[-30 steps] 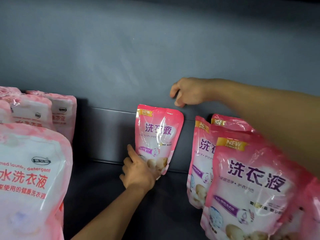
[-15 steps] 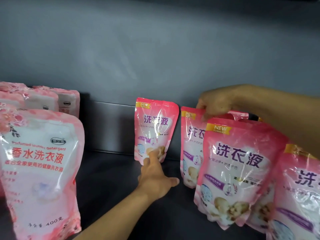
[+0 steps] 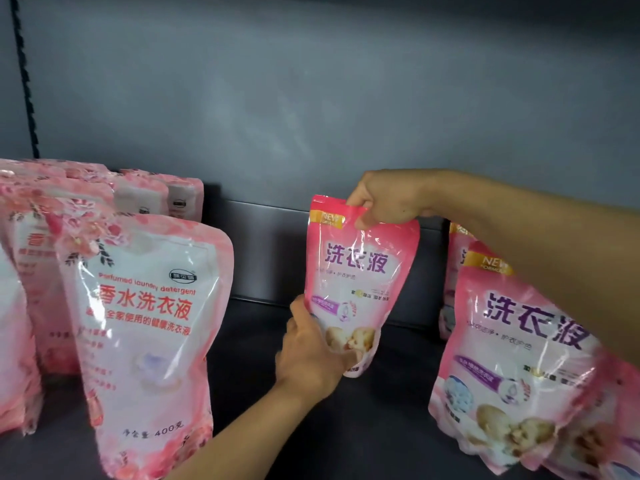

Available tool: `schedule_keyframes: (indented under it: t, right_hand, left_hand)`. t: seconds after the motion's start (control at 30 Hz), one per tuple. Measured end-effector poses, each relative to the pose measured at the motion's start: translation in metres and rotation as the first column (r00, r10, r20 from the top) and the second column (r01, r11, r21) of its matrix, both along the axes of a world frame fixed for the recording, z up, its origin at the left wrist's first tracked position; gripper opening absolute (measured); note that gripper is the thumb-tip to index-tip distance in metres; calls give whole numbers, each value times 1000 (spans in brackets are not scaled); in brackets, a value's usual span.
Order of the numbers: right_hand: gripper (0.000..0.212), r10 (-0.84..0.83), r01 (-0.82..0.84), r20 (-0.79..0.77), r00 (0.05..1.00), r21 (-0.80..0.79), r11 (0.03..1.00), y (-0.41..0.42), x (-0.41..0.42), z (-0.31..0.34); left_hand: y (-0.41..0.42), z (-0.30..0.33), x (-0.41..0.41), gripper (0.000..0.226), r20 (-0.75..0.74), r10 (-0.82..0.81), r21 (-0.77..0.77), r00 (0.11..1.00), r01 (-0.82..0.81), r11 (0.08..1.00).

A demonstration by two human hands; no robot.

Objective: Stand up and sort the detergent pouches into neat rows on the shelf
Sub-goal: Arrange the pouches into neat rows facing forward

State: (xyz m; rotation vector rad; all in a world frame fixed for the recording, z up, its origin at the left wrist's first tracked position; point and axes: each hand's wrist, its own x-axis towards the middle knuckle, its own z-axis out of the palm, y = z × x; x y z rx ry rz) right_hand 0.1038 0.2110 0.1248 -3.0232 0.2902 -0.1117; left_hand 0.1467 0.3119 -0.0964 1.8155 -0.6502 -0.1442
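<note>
Held pouch: one — I see it upright, mid-shelf.
Right hand: pinches its top edge.
Left hand: fingers curled round its base.
Shelf: dark — floral pouches left, at least five.

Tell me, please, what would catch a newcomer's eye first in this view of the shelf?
First, the small pink pouch in the middle, held upright by both hands: the right hand pinches its top edge and the left hand grips its lower corner. Next, the big perfumed detergent pouch standing front left, with more like it behind. At right, a pouch with purple lettering stands under the right forearm.
</note>
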Motion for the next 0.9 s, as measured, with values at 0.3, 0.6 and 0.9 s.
schedule_keyframes:
  t: [0.3,0.6,0.9]
  right_hand:
    - [8,-43,37,79,996,78,996,-7,-2,-2]
    - [19,-88,69,75,993,227,972,-16,-14,1]
    - [26,-95,51,178,979,235,971,-12,-49,4]
  left_hand:
    - [-4,-5,7,92,49,64,26,997,-65,998]
    - [-7,-7,16,96,17,48,32,999,-48,998]
    - [7,14,-19,118,191,182,112,965,-206,972]
